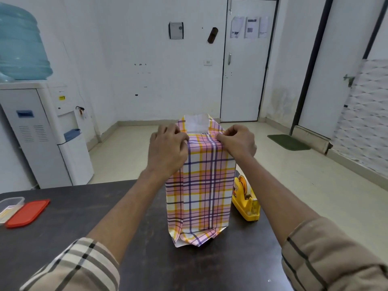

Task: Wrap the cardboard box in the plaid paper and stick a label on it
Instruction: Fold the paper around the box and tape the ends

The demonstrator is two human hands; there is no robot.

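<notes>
Plaid paper (pixel 201 185) stands on dark table (pixel 84 217); white room, closed door (pixel 245 70).

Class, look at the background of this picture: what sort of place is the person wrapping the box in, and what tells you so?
Probably an office or workroom rather than a home. A water dispenser with a large bottle stands at the left, printed notices are stuck on the door, and the work is done on a plain dark table.
</notes>
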